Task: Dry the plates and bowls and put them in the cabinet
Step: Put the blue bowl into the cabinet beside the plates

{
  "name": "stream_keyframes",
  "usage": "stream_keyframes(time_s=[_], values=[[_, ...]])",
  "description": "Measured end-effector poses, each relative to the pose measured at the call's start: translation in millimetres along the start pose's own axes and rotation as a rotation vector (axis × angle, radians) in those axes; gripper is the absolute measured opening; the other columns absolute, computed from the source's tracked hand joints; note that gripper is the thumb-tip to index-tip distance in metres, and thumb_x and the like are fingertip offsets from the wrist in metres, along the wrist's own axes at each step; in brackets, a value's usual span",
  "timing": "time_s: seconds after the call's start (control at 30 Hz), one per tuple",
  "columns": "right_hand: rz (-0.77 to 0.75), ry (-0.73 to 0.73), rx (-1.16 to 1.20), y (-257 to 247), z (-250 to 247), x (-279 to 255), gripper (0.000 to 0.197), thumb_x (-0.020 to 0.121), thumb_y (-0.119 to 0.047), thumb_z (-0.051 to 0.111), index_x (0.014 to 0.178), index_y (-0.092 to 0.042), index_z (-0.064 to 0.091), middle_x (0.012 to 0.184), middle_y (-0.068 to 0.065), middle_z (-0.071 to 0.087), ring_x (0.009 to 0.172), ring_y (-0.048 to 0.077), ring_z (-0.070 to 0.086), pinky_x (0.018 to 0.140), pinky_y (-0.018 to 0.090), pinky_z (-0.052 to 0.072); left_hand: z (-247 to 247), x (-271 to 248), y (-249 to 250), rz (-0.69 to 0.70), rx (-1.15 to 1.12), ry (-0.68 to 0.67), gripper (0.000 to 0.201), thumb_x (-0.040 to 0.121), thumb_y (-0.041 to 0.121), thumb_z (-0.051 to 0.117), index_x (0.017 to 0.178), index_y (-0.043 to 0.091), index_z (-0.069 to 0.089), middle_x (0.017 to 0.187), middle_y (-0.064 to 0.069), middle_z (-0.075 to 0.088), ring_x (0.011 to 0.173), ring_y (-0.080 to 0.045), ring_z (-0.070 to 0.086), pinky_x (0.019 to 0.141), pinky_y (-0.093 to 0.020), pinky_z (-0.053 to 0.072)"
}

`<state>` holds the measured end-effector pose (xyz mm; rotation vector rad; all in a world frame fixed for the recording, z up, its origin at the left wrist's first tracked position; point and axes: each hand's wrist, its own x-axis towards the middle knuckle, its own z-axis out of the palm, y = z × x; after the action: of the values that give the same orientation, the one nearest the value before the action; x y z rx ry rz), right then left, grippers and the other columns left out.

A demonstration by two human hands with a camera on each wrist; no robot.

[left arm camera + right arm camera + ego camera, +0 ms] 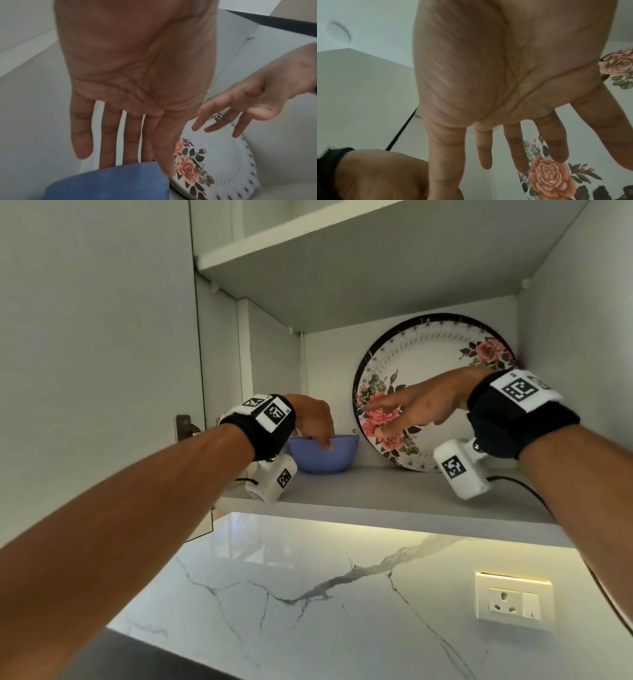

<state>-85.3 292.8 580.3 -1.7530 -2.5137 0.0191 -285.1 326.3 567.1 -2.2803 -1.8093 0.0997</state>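
Note:
A blue bowl [323,455] stands on the lower cabinet shelf [376,494]. To its right, a round floral plate [428,361] with a dark rim leans upright against the back wall. My left hand [320,436] hangs over the bowl with straight fingers pointing down at its rim; I cannot tell whether they touch. In the left wrist view the left hand [128,148] is empty above the bowl [106,182], beside the plate [223,162]. My right hand [387,412] is spread in front of the plate and holds nothing. The right wrist view shows the right hand [522,148] close to the plate's roses [547,177].
An upper shelf [342,278] sits above this one. The open cabinet door [96,337] stands at the left with its hinge [185,428]. Below are a marble backsplash [308,594] and a wall socket [513,601]. A black cable [520,486] trails over the shelf's right end.

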Motion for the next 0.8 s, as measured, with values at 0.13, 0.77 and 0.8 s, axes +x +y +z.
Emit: stream_keyframes(time_s=[0.13, 0.77, 0.8], values=[[0.002, 0.008, 0.032, -2.7, -2.5, -14.8, 0.083, 0.085, -0.064, 0.062, 0.154, -0.054, 0.017, 0.167, -0.011, 0.017, 0.150, 0.024, 0.026, 0.098, 0.048, 0.041, -2.0, -11.3, 1.5, -0.004, 0.079, -0.040, 0.047, 0.100, 0.029, 0.060, 0.142, 0.007, 0.056, 0.136, -0.015, 0.061, 0.121, -0.030, 0.059, 0.108, -0.044, 0.048], [0.021, -0.028, 0.037, -20.1, 3.1, -71.7, 0.087, 0.081, -0.068, 0.062, 0.154, -0.054, 0.016, 0.167, -0.018, 0.011, 0.152, 0.020, 0.021, 0.108, 0.050, 0.040, 1.5, -59.5, 9.3, 0.046, -0.099, 0.114, 0.044, 0.094, 0.020, 0.068, 0.135, 0.010, 0.055, 0.124, -0.009, 0.059, 0.109, -0.026, 0.057, 0.086, -0.033, 0.044], [0.021, -0.031, 0.030, -21.7, 4.6, -73.5, 0.091, 0.079, -0.069, 0.062, 0.154, -0.054, 0.015, 0.167, -0.019, 0.010, 0.152, 0.019, 0.021, 0.110, 0.050, 0.040, 0.3, -61.3, 6.7, 0.042, -0.154, 0.135, 0.045, 0.093, 0.018, 0.069, 0.135, 0.010, 0.056, 0.120, -0.008, 0.058, 0.108, -0.027, 0.059, 0.090, -0.036, 0.049]])
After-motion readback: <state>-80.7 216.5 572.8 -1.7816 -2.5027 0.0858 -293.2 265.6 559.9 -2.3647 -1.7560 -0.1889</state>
